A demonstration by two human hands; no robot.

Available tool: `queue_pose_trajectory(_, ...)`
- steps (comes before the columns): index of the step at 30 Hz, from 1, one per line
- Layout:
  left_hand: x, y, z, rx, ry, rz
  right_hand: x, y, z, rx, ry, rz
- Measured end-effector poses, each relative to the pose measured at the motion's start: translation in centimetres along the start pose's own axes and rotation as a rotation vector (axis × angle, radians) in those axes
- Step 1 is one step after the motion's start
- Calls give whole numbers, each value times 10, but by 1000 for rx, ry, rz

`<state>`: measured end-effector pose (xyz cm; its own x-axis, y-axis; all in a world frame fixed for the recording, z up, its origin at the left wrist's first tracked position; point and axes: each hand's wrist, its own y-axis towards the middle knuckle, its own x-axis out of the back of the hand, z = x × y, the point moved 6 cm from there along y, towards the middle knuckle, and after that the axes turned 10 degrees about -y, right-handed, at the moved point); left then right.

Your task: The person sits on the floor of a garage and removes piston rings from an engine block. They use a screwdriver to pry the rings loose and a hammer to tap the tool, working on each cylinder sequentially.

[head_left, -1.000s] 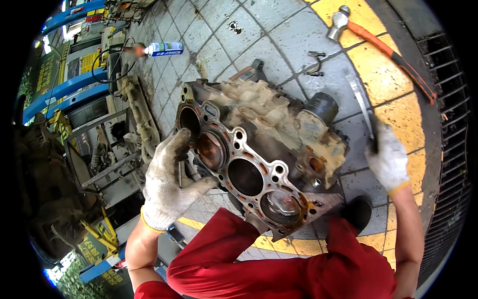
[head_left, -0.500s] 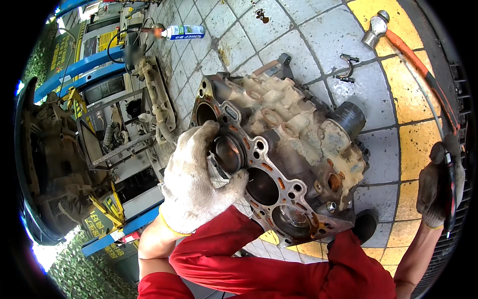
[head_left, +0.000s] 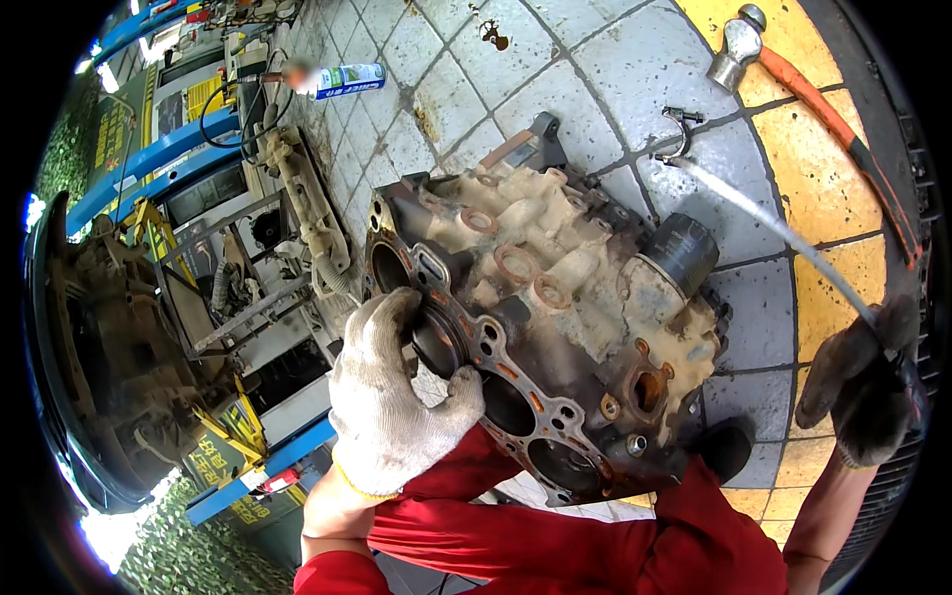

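Note:
An engine block [head_left: 555, 268] lies tilted on the floor before me, its row of cylinder bores facing left toward my legs. My left hand [head_left: 392, 397], in a white knit glove, closes its fingers and thumb around a dark piston [head_left: 441, 337] that stands out of one of the middle bores. Over at the right, my right hand [head_left: 863, 387], in a grey-stained glove, grips a long metal rod [head_left: 769, 223] by its dark-and-red handle. The rod's far end points up and left, over a half-round metal cap with bolts [head_left: 680, 134]; whether they touch I cannot tell.
A ball-peen hammer [head_left: 739, 50] with an orange handle lies at the far right. A blue-and-white spray can [head_left: 342, 81] stands out at the far left, near metal frames and blue lift arms [head_left: 159, 149]. A black oil filter [head_left: 682, 253] juts from the block.
The rod has swung up and left, its end now over the bolted cap. My right hand has turned with it. The left hand keeps its hold on the piston while the view shifts slightly.

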<state>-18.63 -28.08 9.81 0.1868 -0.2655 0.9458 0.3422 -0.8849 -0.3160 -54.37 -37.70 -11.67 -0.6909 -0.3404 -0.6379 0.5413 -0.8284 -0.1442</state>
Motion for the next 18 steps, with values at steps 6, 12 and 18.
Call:
queue_pose_trajectory(6, 3, 2, -2, -46, 9, 13, 0, 10, -2, -74, -27, -40)
queue_pose_trajectory(12, 11, 4, -2, 69, -14, 131, 1, 23, -9, -174, -7, -49)
queue_pose_trajectory(18, 13, 3, 14, 158, -138, 156, -22, 34, -1, -160, -115, -30)
